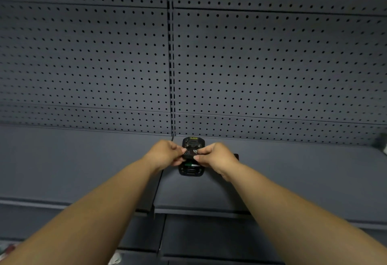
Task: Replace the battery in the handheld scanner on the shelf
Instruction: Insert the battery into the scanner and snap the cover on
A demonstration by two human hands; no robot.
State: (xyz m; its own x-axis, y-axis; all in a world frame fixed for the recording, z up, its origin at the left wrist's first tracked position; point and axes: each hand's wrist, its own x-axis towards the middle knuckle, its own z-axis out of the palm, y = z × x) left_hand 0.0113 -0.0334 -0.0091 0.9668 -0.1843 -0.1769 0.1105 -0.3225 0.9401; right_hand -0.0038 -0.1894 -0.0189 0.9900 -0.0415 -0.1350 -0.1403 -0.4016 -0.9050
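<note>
Matt grey painted metal shelf, perforated matt metal back panel, black plastic scanner

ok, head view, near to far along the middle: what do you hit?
Shelf front edge → scanner lying back-up on the shelf → battery pinched between left hand and right hand → scanner's far end → pegboard back wall.

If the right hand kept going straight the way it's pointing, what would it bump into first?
The right hand points left, its fingertips on the battery above the scanner. Past that, it would likely meet the left hand, though depth is unclear.
</note>
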